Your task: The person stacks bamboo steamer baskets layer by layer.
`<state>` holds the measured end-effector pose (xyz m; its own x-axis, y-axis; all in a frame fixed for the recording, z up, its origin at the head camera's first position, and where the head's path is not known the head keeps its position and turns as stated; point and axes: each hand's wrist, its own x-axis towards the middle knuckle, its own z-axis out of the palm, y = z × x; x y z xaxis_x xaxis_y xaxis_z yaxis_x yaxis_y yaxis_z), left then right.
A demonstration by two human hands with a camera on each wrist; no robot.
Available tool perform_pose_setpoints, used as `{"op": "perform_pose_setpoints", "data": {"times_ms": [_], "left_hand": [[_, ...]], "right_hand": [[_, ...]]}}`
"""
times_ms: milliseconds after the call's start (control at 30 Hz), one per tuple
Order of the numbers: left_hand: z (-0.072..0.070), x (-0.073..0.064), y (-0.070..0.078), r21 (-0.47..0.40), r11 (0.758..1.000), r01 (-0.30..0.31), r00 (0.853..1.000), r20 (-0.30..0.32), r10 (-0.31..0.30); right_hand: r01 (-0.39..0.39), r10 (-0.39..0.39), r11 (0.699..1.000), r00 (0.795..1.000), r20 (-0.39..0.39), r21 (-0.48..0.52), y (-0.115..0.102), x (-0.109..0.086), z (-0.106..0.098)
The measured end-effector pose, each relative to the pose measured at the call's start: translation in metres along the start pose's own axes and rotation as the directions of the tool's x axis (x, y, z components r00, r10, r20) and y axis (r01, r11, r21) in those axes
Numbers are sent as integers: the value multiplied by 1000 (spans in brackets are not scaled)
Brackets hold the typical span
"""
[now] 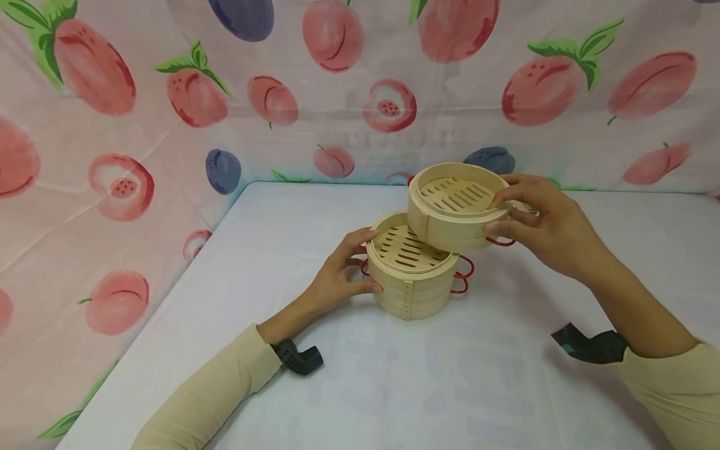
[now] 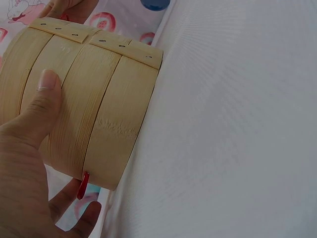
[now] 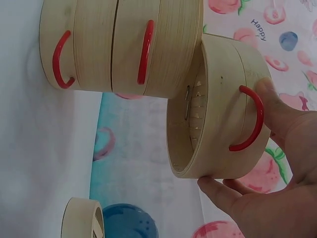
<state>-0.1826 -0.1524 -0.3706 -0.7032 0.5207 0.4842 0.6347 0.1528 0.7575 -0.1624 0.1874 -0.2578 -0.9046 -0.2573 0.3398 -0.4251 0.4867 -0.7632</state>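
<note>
Two bamboo steamer baskets with red handles stand stacked on the table, the lower stack (image 1: 413,294). My left hand (image 1: 343,265) grips it from the left, thumb on the front wall and fingers around by the rim. Raised over its right back rim is another bamboo steamer basket (image 1: 450,228), slightly tilted, its slatted base showing inside. My right hand (image 1: 545,225) holds that one by its right side, thumb and fingers on opposite parts of the wall near a red handle (image 3: 255,121). In the right wrist view, the underside edge of the raised basket overlaps the stack (image 3: 124,47).
A further bamboo round piece (image 3: 79,220) sits on the table past the right hand, mostly cut off in the right wrist view. The white-covered table (image 1: 450,387) meets a fruit-print cloth (image 1: 388,144) at the back and left. Each wrist wears a dark camera mount (image 1: 300,359).
</note>
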Motion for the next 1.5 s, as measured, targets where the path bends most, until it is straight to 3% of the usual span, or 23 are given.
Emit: {"op": "perform_pose_setpoints", "data": {"times_ms": [300,533,967,1500], "left_hand": [[1,0,3,-10,1000,0,1000,-3,0],[-2,2,31,-24,1000,-6,1000,6,6],[-3,1,30,-35,999,-31,999,12,31],[-2,2,32,-21,1000,-8,1000,8,8]], "right_hand": [[19,-20,999,1000,9,38,-5,-2,6],[40,-40,998,999,-1,47,-8,-3,10],[58,-58,996,998,1,62,-11,-4,17],[121,-122,990,992,7,69,-12,-4,22]]}}
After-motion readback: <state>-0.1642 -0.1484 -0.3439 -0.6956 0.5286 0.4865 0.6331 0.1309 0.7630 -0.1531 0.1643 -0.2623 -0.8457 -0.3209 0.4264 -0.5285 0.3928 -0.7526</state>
